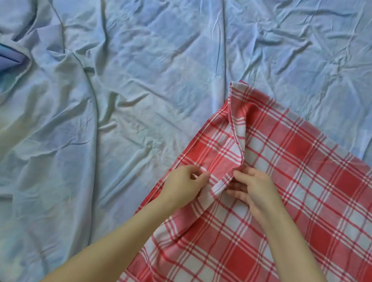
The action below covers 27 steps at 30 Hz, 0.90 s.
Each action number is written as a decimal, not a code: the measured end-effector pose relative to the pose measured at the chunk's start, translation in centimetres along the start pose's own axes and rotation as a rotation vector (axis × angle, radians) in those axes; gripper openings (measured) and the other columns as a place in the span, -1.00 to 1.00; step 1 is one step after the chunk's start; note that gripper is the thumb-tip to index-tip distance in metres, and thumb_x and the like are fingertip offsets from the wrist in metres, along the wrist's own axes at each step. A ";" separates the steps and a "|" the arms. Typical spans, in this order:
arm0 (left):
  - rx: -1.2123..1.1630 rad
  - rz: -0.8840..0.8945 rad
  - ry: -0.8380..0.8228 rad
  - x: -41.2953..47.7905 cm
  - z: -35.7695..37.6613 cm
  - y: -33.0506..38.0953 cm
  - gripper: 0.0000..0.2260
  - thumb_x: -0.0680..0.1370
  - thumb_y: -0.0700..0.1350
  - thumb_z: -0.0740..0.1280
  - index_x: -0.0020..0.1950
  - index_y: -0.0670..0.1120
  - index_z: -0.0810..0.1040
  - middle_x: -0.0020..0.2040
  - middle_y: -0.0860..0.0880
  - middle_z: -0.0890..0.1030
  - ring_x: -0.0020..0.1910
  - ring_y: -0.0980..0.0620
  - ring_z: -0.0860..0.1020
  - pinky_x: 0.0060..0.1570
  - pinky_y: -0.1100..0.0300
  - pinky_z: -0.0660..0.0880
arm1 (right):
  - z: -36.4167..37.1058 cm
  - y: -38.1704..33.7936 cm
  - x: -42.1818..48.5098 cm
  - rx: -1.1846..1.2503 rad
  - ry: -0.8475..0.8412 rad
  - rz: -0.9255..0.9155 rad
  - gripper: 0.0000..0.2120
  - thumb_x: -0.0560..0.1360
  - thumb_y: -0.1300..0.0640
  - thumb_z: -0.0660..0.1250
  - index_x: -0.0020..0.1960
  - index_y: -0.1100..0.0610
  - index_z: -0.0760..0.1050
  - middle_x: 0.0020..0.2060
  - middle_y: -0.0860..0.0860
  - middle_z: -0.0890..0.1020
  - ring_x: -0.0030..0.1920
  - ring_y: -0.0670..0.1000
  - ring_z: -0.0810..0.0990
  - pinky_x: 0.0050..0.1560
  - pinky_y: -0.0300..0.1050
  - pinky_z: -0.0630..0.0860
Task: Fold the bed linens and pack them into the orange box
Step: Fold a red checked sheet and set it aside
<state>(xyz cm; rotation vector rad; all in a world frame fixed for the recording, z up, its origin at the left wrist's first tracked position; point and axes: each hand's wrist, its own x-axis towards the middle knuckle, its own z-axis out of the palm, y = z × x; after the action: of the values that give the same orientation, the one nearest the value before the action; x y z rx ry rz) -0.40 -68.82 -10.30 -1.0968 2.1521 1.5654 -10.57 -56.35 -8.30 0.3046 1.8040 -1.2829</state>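
Toward 4 o'clock across the pale blue sheet (142,65): red checked linen (303,190), spread flat, its hemmed flap (238,116) running from 12 o'clock down to both grips, equally near. Left grip (183,185) pinching the under-layer's edge; right grip (253,191) curled round the flap hem, fingertips tucked beneath (orange box nowhere in view).

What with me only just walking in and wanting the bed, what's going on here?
A person is handling a red-and-white checked linen lying on a crumpled light blue sheet. The left hand and the right hand both pinch its turned-over edge near its left side. It lies mostly spread out, not yet folded small or packed.
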 end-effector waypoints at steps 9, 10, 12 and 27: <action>0.213 0.048 -0.038 -1.0 1.6 0.8 -0.64 0.37 0.07 0.46 -0.02 -0.05 0.38 -0.21 0.07 0.45 -0.21 0.03 0.44 -0.25 0.12 0.37 | 2.3 -1.0 1.1 -0.460 0.230 -0.209 -0.61 0.37 -0.16 0.42 -0.14 0.17 0.50 -0.31 0.09 0.62 -0.27 0.08 0.60 -0.27 -0.08 0.49; 0.238 0.063 -0.031 -1.2 1.8 0.6 -0.61 0.37 0.09 0.45 0.00 -0.06 0.37 -0.20 0.03 0.47 -0.22 0.00 0.45 -0.29 0.11 0.35 | 2.4 -1.2 1.5 -0.591 0.284 -0.272 -0.74 0.40 -0.03 0.40 -0.19 0.17 0.46 -0.35 0.03 0.57 -0.28 0.08 0.55 -0.28 -0.11 0.40; 0.246 0.062 -0.020 -1.4 2.0 0.1 -0.60 0.41 0.13 0.42 0.04 -0.07 0.37 -0.19 -0.02 0.52 -0.21 -0.05 0.48 -0.30 0.10 0.35 | 2.0 -1.5 2.4 -0.629 0.351 -0.270 -0.83 0.44 0.20 0.29 -0.32 0.13 0.42 -0.44 0.00 0.45 -0.30 0.10 0.45 -0.35 -0.13 0.26; 0.235 -0.055 0.287 2.4 -1.2 -0.9 -0.87 0.49 -0.06 0.34 -0.08 -0.10 0.45 -0.19 -0.02 0.52 -0.08 -0.11 0.53 -0.21 0.12 0.32 | -1.5 -0.7 2.1 -0.210 0.363 -0.125 -0.55 0.37 -0.05 0.19 -0.13 0.39 0.40 -0.17 0.45 0.52 -0.29 0.10 0.47 -0.19 0.41 0.49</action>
<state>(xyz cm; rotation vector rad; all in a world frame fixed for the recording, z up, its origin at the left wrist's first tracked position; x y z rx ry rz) -1.10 -70.99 -11.94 -1.3537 2.3887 1.1512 -13.03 -55.90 -9.36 0.3270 2.2781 -1.1637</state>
